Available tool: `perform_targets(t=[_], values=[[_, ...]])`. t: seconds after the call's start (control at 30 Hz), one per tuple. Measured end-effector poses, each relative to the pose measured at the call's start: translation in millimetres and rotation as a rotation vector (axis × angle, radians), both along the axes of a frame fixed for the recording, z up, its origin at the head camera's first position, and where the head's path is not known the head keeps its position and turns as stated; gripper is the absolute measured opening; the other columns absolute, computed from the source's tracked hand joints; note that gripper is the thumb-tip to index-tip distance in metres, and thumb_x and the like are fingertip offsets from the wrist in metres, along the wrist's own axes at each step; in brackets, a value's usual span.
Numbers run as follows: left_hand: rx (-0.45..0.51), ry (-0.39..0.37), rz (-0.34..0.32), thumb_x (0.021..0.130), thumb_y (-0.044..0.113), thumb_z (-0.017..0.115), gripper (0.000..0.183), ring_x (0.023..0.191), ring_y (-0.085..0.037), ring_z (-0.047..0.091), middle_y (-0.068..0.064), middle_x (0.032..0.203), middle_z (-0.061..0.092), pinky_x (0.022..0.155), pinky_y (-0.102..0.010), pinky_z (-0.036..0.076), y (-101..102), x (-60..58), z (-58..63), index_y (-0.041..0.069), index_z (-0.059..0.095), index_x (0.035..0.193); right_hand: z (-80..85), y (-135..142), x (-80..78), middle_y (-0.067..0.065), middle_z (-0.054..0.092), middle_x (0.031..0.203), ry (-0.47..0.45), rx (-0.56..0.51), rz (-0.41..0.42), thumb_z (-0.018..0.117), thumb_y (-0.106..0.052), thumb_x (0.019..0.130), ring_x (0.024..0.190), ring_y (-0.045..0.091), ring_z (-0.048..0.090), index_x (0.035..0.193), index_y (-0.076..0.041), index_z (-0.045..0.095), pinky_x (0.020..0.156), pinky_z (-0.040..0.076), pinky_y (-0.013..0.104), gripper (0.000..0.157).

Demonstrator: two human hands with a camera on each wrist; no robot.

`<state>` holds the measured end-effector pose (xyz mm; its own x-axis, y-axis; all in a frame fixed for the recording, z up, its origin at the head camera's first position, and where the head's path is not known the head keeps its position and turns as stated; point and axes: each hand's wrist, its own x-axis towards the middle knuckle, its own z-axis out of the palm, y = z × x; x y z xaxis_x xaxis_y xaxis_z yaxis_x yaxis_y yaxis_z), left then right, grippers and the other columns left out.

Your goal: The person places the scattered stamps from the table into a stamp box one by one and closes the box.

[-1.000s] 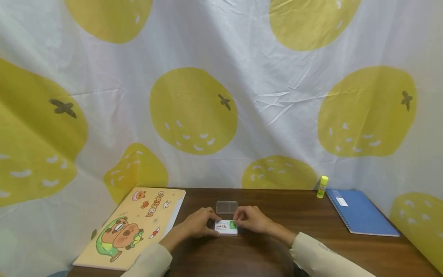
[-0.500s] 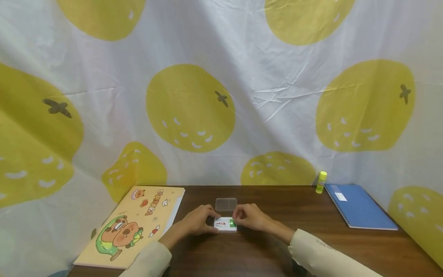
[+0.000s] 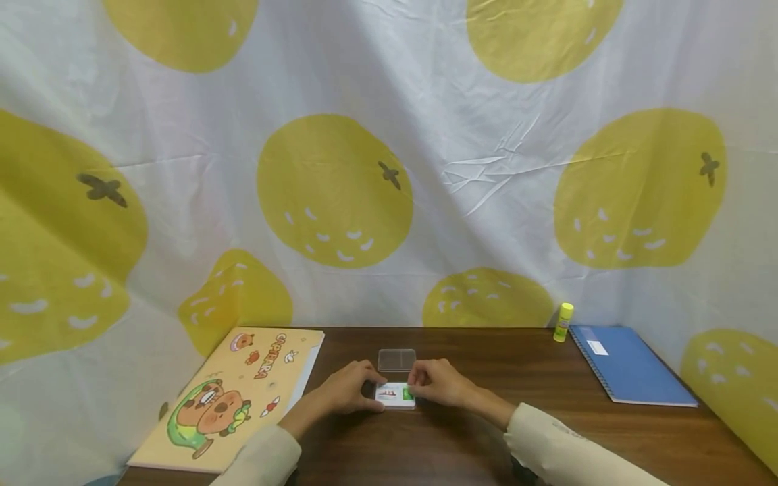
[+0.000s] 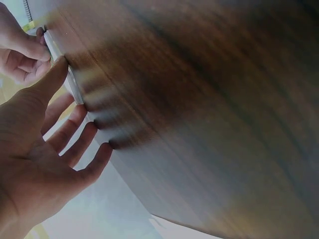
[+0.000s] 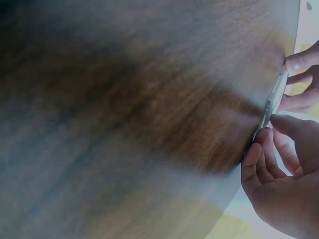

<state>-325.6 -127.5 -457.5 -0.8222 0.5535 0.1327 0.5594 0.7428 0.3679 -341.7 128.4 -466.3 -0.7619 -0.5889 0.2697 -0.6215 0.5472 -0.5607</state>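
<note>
Holding almost unchanged from a second ago, so likely mid-adjustment: small white rectangular printed case point(image 3: 389, 397) lies just in front of clear rectangular plastic piece point(image 3: 392, 360). Left hand point(image 3: 349, 387) fingers grip one end; right hand point(image 3: 443, 383) fingers pinch the green-patched end.

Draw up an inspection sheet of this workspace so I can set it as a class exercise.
Surface: dark wood-grain table.
Things in use: white box with printed top and green patch; clear plastic piece lying behind it.
Clutter: capybara folder flat at left; blue notebook flat at right; yellow glue stick upright beside the notebook.
Hands: left hand holds the box's left end between thumb and finger; right hand has fingertips on its right end.
Cables: nothing seen.
Surroundings: white curtain with yellow fruit print.
</note>
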Motion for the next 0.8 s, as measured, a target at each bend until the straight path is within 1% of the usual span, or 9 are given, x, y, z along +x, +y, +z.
perform_targets(t=[0.23, 0.37, 0.63, 0.8], values=[[0.007, 0.007, -0.007, 0.082, 0.034, 0.089, 0.046, 0.104, -0.019, 0.058, 0.0, 0.112, 0.065, 0.091, -0.039, 0.051, -0.5, -0.7, -0.7, 0.011, 0.077, 0.12, 1.6, 0.0, 3.1, -0.005, 0.067, 0.076, -0.019, 0.024, 0.015, 0.075, -0.009, 0.093, 0.066, 0.002, 0.056, 0.094, -0.008, 0.071, 0.06, 0.048, 0.022, 0.004], [0.011, 0.015, -0.019, 0.082, 0.034, 0.089, 0.047, 0.103, -0.02, 0.059, 0.0, 0.112, 0.065, 0.091, -0.039, 0.052, -1.1, -0.7, 0.7, 0.011, 0.077, 0.121, 2.2, -0.4, 3.9, -0.005, 0.068, 0.078, -0.022, 0.036, 0.015, 0.074, -0.009, 0.094, 0.067, 0.003, 0.057, 0.094, -0.008, 0.071, 0.06, 0.048, 0.022, 0.003], [0.032, 0.013, -0.043, 0.081, 0.033, 0.09, 0.047, 0.105, -0.025, 0.061, -0.002, 0.112, 0.066, 0.092, -0.041, 0.052, -2.5, 0.3, 1.4, 0.01, 0.076, 0.12, 1.6, 0.0, 4.0, -0.006, 0.067, 0.076, -0.027, 0.024, 0.023, 0.074, -0.01, 0.095, 0.066, 0.002, 0.056, 0.094, -0.01, 0.07, 0.06, 0.047, 0.022, 0.004], [0.039, 0.0, -0.037, 0.081, 0.034, 0.09, 0.048, 0.106, -0.025, 0.061, -0.003, 0.113, 0.066, 0.093, -0.042, 0.051, -2.8, -0.1, 1.3, 0.01, 0.076, 0.12, 2.7, 1.2, 3.4, -0.003, 0.068, 0.078, -0.027, 0.013, 0.029, 0.074, -0.01, 0.095, 0.067, 0.004, 0.057, 0.096, -0.007, 0.07, 0.061, 0.047, 0.023, 0.005]])
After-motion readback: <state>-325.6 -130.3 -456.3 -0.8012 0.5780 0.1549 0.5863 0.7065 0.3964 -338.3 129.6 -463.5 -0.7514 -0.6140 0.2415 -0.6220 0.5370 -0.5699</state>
